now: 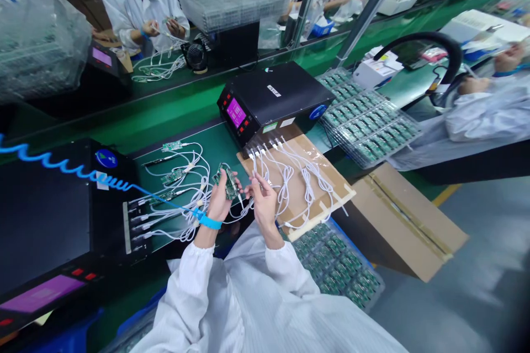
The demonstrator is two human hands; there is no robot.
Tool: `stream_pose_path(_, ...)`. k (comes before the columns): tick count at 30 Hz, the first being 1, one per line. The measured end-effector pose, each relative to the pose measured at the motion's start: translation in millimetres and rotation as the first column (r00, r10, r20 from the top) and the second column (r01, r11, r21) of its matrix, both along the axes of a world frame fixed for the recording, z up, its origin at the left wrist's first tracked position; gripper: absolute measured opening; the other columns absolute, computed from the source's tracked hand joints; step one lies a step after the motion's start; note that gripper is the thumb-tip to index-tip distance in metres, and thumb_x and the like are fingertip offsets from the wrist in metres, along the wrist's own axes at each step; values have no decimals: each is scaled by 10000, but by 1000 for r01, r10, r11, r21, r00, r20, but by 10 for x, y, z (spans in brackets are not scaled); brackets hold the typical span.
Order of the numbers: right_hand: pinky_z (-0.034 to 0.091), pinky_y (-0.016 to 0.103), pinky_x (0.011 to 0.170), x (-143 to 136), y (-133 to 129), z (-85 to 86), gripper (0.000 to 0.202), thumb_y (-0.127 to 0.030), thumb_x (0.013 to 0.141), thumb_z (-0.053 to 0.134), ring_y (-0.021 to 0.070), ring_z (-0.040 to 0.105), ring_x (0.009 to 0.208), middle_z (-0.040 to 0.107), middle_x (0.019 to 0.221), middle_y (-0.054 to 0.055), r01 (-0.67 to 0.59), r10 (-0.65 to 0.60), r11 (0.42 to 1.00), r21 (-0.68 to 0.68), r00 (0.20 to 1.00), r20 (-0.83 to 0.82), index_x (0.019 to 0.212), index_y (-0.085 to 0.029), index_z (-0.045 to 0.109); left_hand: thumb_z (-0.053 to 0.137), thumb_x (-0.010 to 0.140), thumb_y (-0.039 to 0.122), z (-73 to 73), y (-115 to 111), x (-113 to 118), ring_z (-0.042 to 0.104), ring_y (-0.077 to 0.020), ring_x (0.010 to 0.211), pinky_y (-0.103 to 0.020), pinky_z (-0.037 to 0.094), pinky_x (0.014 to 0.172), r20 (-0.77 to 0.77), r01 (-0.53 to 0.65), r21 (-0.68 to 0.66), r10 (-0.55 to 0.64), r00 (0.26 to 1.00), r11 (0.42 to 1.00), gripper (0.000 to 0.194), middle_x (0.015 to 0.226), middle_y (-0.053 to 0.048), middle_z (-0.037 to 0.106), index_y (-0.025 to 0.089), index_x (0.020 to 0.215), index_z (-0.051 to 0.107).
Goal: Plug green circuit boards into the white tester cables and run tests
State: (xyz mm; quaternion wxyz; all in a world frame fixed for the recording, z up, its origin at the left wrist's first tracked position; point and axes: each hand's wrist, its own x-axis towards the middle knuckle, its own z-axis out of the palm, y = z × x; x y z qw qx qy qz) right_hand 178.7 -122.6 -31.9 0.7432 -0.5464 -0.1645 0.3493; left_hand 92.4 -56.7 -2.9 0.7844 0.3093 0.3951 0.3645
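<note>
My left hand (219, 202), with a blue strap (209, 220) around its wrist, grips green circuit boards (226, 183); I cannot tell exactly how many. Close on its right, my right hand (264, 202) has thumb and fingers pinched on a white cable (255, 168). A white plug (240, 198) shows at the lower edge of the held boards. More cables run from the black box with a purple screen (277, 96) across a cardboard sheet (318, 162). Left of my hands, other boards (173, 177) lie wired to white cables on the green bench.
A second black box (45, 204) stands at the left, a coiled blue cord (66, 164) crossing above it. Trays of boards sit at the right (368, 118) and below the bench (339, 265). A cardboard box (409, 220) is at the right. Co-workers in white coats work nearby.
</note>
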Motion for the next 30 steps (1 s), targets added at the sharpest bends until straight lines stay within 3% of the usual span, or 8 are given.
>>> stream_pose_path(5,560,272,575,-24,76,54,388,-497,856,753,126,632,646,720,961,58,31,-32,999,17,997,67,1097,-194,773,847,722,625,21,-57,84,721,-209,900,-301,582,746,-2,8,5,-8,1000,1000,514,818,-33,709,179,880,646)
stream_pose_path(9,534,243,548,-25,69,76,326,-478,892,723,105,608,631,688,968,51,29,-35,999,45,989,146,1037,-190,766,874,693,597,21,-78,104,727,-223,941,-312,589,775,-16,23,-9,-23,1000,1000,515,885,-51,741,178,884,645)
stream_pose_path(13,567,250,629,-9,59,63,327,-489,915,694,124,650,725,677,1030,68,34,-38,999,24,980,193,1003,-176,727,881,700,569,-2,-78,100,734,-238,976,-321,601,793,-54,34,-26,-36,998,999,505,900,-57,760,179,944,673)
stream_pose_path(16,580,258,695,2,53,52,311,-483,938,660,139,665,788,659,1001,66,31,-35,999,21,971,238,971,-175,694,902,683,540,1,-75,99,741,-250,977,-329,609,799,-47,42,-45,-44,998,998,499,893,-62,767,174,946,688)
stream_pose_path(25,568,256,671,38,66,8,271,-467,976,619,127,651,734,682,954,41,-17,-5,997,81,964,264,994,-199,649,953,639,456,95,-80,84,753,-253,1008,-335,604,894,-56,33,-106,-39,998,994,487,888,-64,786,159,941,711)
stream_pose_path(30,572,268,681,31,51,-29,305,-494,978,615,144,664,743,702,902,36,-28,12,998,52,961,277,1007,-195,669,931,698,378,113,-81,84,749,-251,1051,-353,589,967,-49,29,-114,-34,998,993,384,932,-64,798,170,948,727)
